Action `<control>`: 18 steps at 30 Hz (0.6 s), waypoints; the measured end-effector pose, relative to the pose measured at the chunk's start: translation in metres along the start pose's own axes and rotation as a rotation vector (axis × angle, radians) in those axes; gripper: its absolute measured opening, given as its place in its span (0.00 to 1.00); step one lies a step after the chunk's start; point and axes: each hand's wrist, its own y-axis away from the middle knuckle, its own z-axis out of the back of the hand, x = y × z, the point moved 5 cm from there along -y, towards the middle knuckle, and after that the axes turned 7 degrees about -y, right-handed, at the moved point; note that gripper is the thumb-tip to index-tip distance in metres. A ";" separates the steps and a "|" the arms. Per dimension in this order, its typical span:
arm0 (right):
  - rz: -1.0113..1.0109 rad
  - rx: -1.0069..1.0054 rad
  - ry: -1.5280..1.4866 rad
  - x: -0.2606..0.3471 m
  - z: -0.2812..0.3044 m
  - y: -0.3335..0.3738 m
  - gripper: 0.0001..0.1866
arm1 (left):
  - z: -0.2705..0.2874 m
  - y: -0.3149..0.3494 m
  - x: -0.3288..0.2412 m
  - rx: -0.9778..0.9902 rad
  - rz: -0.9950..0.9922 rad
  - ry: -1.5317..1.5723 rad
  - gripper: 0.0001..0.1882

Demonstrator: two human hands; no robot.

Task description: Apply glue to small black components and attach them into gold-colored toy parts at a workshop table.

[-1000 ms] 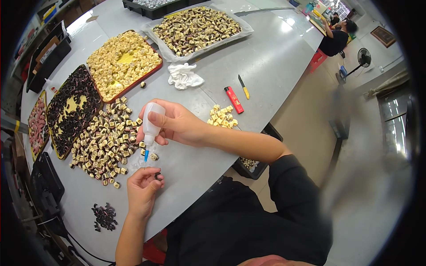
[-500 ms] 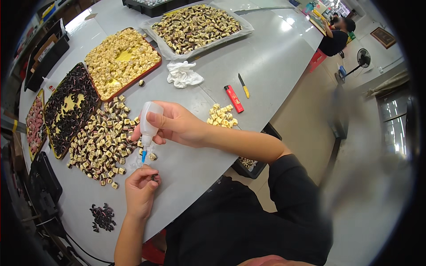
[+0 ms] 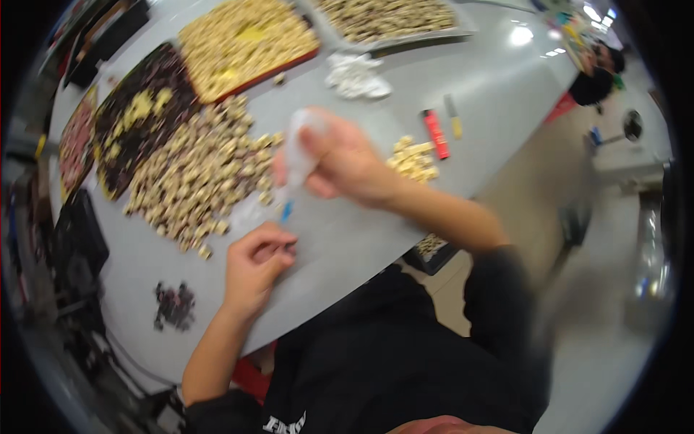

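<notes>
My right hand (image 3: pixel 350 160) is wrapped round a translucent white squeeze bottle (image 3: pixel 294 148), tilted nozzle-down. Its blue needle tip (image 3: pixel 287 210) points toward my left hand (image 3: pixel 253 269), a short way above the fingers. A small dark piece (image 3: pixel 290 248) is pinched between my left thumb and fingers; blur hides its shape. Left of the bottle spreads a heap of small cream-and-dark cubes (image 3: pixel 195 170). A little pile of dark curved bits (image 3: pixel 173 307) lies left of my left wrist, and pale yellow cubes (image 3: pixel 412 160) sit beyond my right forearm.
Trays of yellow pieces (image 3: pixel 318 52), dark pieces (image 3: pixel 108 189) and pink pieces (image 3: pixel 78 141) stand behind the heap. A lined tray (image 3: pixel 434 35) is farther back. Crumpled white tissue (image 3: pixel 358 76), a red lighter (image 3: pixel 436 134) and a yellow-handled knife (image 3: pixel 455 119) lie rightward. Another person (image 3: pixel 593 83) sits far right.
The whole view has shifted and blurred, so the table and hands appear farther right and the trays higher. Both hands keep their holds, with the bottle's tip still just above my left fingers.
</notes>
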 end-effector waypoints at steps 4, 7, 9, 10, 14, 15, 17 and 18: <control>0.008 -0.020 0.060 0.009 -0.002 0.007 0.19 | -0.009 -0.009 -0.006 0.055 -0.019 -0.002 0.14; 0.024 0.014 0.110 0.007 -0.005 0.007 0.22 | -0.014 -0.010 -0.011 0.040 -0.003 0.019 0.15; 0.021 0.032 0.135 0.007 -0.007 0.008 0.23 | -0.015 -0.010 -0.011 0.057 0.009 0.058 0.15; 0.020 0.038 0.151 0.006 -0.008 0.008 0.24 | -0.015 -0.009 -0.011 0.060 0.009 0.069 0.15; 0.009 0.101 0.089 0.003 -0.011 0.009 0.15 | -0.011 -0.008 -0.008 0.086 -0.011 0.102 0.15; 0.007 0.097 0.086 0.001 -0.010 0.009 0.15 | -0.009 -0.008 -0.007 0.102 -0.038 0.110 0.14; 0.002 0.108 0.094 -0.001 -0.011 0.009 0.15 | -0.009 -0.007 -0.006 0.117 -0.060 0.118 0.14; 0.000 0.113 0.100 -0.002 -0.012 0.009 0.15 | -0.009 -0.007 -0.006 0.114 -0.059 0.123 0.14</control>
